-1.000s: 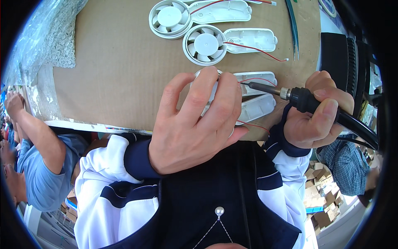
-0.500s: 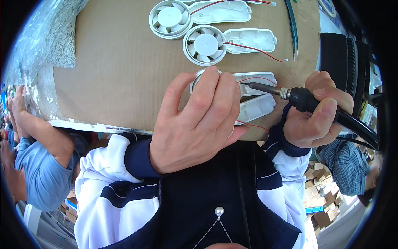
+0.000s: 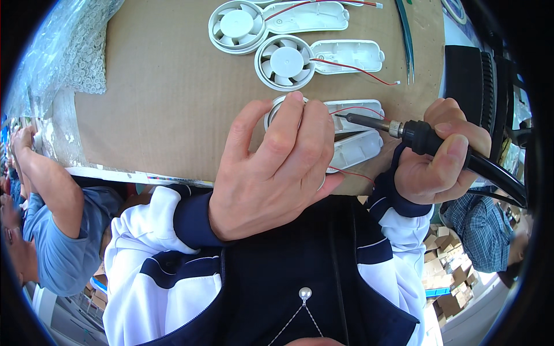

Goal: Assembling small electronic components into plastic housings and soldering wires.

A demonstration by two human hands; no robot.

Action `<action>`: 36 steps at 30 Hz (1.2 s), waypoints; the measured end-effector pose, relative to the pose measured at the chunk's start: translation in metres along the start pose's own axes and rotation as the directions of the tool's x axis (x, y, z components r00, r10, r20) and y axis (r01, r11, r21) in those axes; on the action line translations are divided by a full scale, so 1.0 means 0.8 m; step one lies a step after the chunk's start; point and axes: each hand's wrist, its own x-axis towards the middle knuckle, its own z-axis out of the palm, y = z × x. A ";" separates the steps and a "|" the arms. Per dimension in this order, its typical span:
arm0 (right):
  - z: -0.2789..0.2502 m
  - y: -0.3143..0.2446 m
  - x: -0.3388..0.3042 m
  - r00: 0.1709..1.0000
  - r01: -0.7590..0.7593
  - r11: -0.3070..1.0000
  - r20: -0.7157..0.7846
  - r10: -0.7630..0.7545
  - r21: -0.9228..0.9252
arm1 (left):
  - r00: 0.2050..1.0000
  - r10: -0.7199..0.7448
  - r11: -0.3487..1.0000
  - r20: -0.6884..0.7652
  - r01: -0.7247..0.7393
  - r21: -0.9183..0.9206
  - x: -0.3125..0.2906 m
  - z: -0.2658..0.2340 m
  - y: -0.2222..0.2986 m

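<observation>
My right hand (image 3: 441, 155) grips a soldering iron (image 3: 424, 137) by its black handle. The dark tip points left over a white plastic handle shell (image 3: 360, 109) with a red wire (image 3: 353, 108) inside. My left hand (image 3: 274, 164) is curled over the round white fan housing (image 3: 276, 106) at the shell's left end, steadying it and covering most of it. Below lies a second white handle shell (image 3: 356, 151), tilted, with another red wire (image 3: 352, 174) beside it. Whether the tip touches anything is hidden by my left fingers.
Beyond my hands lie a white handheld fan (image 3: 287, 61) and another fan (image 3: 236, 24), both with red wires. Tweezers (image 3: 407, 43) rest at the far right of the cardboard-covered table (image 3: 156, 104). Bubble wrap (image 3: 86, 60) occupies the far left. Co-workers sit at left (image 3: 63, 230) and right (image 3: 476, 230).
My hands and the soldering iron hold almost the same pose. At the left, the co-worker's arm has shifted slightly.
</observation>
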 end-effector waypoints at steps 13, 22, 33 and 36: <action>-0.029 0.008 0.010 0.982 0.102 0.979 -0.174 -0.071 0.178 | 0.998 -0.023 0.996 0.063 0.029 -0.088 -0.004 -0.009 -0.003; -0.064 -0.002 0.009 0.743 0.393 0.083 0.263 -0.615 -0.916 | 0.991 0.105 0.950 -0.081 -0.124 -0.286 -0.031 0.003 -0.011; -0.072 0.034 -0.010 0.926 0.015 0.938 -0.350 -0.144 -0.346 | 0.996 0.093 0.968 0.007 -0.088 -0.236 -0.033 -0.031 -0.025; -0.079 0.041 -0.016 0.920 0.018 0.916 -0.353 -0.172 -0.400 | 0.987 0.102 0.953 -0.125 -0.133 -0.271 -0.031 -0.031 -0.030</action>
